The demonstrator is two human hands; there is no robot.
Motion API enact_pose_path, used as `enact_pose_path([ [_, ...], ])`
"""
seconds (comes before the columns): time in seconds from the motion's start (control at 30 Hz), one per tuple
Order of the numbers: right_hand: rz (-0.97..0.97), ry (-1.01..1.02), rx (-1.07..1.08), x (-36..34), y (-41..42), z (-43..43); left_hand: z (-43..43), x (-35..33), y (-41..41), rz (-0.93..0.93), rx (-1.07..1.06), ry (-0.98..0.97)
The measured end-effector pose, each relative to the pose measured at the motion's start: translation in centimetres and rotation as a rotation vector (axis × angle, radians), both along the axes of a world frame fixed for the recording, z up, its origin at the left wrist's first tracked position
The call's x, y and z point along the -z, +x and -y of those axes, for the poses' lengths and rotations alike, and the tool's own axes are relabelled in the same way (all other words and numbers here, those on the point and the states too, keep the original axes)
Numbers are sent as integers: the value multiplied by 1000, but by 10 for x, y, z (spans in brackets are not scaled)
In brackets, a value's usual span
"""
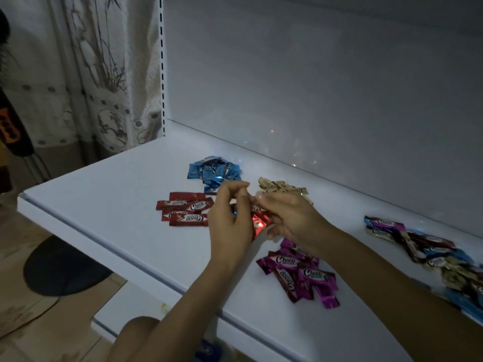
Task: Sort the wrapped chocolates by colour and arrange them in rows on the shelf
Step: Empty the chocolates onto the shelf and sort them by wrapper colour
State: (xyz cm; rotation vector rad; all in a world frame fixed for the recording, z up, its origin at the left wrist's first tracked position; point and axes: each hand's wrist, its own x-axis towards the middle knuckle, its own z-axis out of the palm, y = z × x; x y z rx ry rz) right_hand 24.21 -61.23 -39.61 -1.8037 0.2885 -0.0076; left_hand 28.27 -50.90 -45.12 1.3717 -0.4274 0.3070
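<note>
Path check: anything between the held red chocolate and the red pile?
Nothing on the shelf. The red chocolate is held by the left hand and right hand; only the left hand lies between it and the red pile.

Chocolates (298, 273) in piles on shelf (117, 192)

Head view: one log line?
left hand, right hand: hold red chocolate | sorted: blue pile, red pile, gold pile, purple pile | unsorted: mixed pile
</note>
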Motion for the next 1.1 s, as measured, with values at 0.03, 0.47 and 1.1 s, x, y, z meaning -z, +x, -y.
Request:
enact_pose_path([
  [0.03,27,-14,0,1,-6,1,0,1,1,-7,5,6],
  [0.47,279,-122,219,9,-42,-2,2,5,2,-97,1,97],
  [1.1,229,159,566,4,-10,19,2,4,-1,-94,119,202],
])
